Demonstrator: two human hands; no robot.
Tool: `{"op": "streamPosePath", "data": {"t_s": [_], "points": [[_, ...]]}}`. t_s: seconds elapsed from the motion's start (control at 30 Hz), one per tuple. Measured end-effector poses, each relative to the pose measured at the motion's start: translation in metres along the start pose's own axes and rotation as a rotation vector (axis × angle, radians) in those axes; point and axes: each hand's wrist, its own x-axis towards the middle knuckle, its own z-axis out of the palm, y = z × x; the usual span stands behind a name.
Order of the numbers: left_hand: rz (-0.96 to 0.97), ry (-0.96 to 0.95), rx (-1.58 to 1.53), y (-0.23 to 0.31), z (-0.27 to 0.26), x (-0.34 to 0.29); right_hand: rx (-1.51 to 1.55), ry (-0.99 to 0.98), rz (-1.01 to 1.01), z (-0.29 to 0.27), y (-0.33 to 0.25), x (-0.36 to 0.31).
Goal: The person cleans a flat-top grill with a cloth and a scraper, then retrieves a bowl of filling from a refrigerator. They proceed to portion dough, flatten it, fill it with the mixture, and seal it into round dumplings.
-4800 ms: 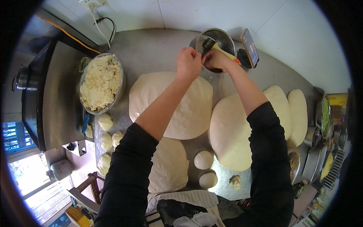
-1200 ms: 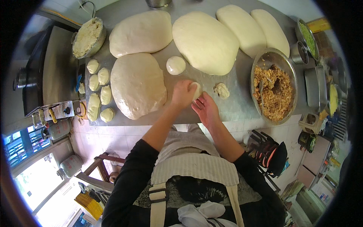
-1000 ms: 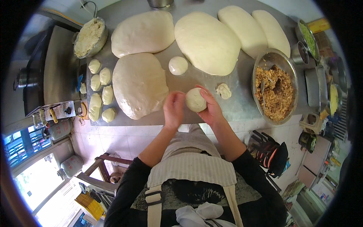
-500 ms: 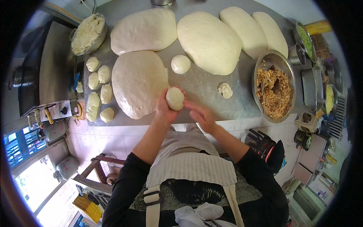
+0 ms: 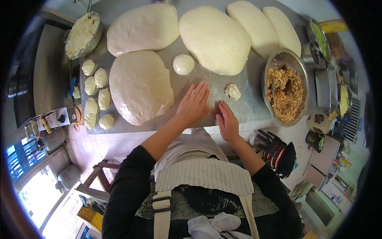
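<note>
My left hand [image 5: 194,104] lies palm down over the steel table with its fingers stretched out. What is under its palm is hidden; no dough ball shows around it. My right hand [image 5: 228,121] is just to its right near the table's front edge, fingers extended and holding nothing I can see. Beyond the left hand sits a smooth round dough ball [image 5: 183,64]. A small lumpy piece of dough [image 5: 232,92] rests above the right hand. To the left is a large flattened dough slab [image 5: 141,87] with a shiny surface.
More big dough slabs [image 5: 215,40] cover the table's back. Several small dough pieces [image 5: 104,98] line the left end, below a bowl of pale crumbly mix [image 5: 82,36]. On the right stands a metal bowl [image 5: 267,93] of brown filling with a spoon, near metal containers [image 5: 326,89].
My left hand has turned over and moved right and away from me, onto the table. The dough ball it held is out of sight. My right hand has shifted slightly right.
</note>
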Motion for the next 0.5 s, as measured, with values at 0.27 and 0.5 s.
{"op": "streamPosePath", "data": {"t_s": [0.27,0.5], "points": [[-0.085,0.014,-0.376,0.008,0.008,-0.009,-0.061,-0.231,-0.554,0.048,-0.047,0.106],[-0.021,-0.160,-0.539,-0.007,0.016,0.004,-0.151,-0.408,-0.527,0.059,-0.033,0.118]]}}
